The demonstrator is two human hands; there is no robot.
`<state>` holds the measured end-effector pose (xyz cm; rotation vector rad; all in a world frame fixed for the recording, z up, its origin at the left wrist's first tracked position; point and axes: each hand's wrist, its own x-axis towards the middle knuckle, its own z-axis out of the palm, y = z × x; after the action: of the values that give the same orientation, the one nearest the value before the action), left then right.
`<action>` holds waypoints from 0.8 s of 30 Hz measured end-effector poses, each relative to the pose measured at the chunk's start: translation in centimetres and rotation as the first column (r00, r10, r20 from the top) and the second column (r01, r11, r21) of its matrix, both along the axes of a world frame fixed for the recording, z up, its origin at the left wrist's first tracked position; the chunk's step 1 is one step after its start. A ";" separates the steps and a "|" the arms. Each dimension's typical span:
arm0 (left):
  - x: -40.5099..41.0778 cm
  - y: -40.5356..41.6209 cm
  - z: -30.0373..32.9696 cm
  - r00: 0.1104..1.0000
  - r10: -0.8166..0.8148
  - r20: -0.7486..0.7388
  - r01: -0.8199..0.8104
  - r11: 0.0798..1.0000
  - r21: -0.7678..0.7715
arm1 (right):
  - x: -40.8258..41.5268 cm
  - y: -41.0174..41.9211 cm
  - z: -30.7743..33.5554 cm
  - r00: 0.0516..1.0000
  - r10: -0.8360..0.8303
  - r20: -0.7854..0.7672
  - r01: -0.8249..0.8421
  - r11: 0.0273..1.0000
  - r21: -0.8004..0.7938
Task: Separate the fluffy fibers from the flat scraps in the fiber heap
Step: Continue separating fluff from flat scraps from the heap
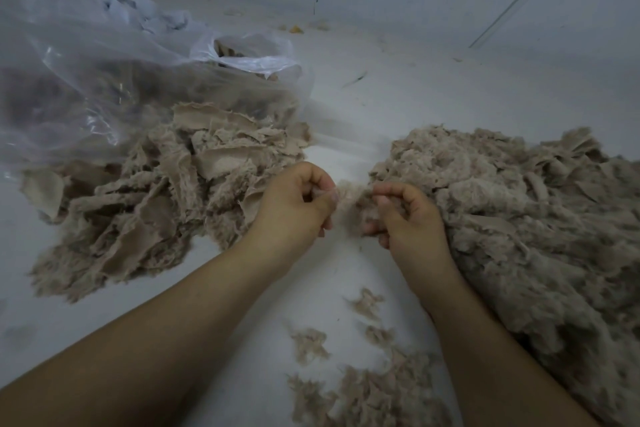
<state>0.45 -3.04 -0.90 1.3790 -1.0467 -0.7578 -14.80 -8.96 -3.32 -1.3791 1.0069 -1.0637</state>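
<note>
Starting at nine o'clock, a clear plastic bag (86, 55) slumps over the pale surface (433, 87), which may be a counter or a floor; I cannot tell which. Its open mouth shows more beige scraps inside. Just below it, at about eight o'clock, lies the pile of flat scraps (162, 198), torn beige cloth pieces with frayed edges, overlapping in layers.

At the centre, the left hand (294, 204) has its fingers curled and its thumb and forefinger pinched on a small tuft of fluff (348, 196). The right hand (403, 215) is likewise curled, pinching the other side of the same tuft, its back touching the edge of the fiber heap (512, 225). The heap fills the side from three to five o'clock: mostly woolly fluff, with a few flat pieces showing near its top right.

At six o'clock loose wisps (346, 374) are scattered between the forearms.

My reading is that the step in hand is teasing one piece apart, stripping fluff from whatever scrap it clings to. Whether a flat piece sits inside the tuft is hidden by the fingers. The next move likely calls for a gentle sideways pull, then dropping any flat scrap toward eight o'clock and the fluff toward the heap.
</note>
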 end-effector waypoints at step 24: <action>-1.4 0.4 0.2 1.000 0.018 0.012 -0.019 0.999 0.047 | -0.2 0.4 0.1 0.978 0.208 0.006 -0.208 0.977 -0.053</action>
<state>-0.95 -2.69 -0.68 1.4331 -1.0298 -0.7655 -14.99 -8.60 -3.24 -1.4840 0.8112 -0.9456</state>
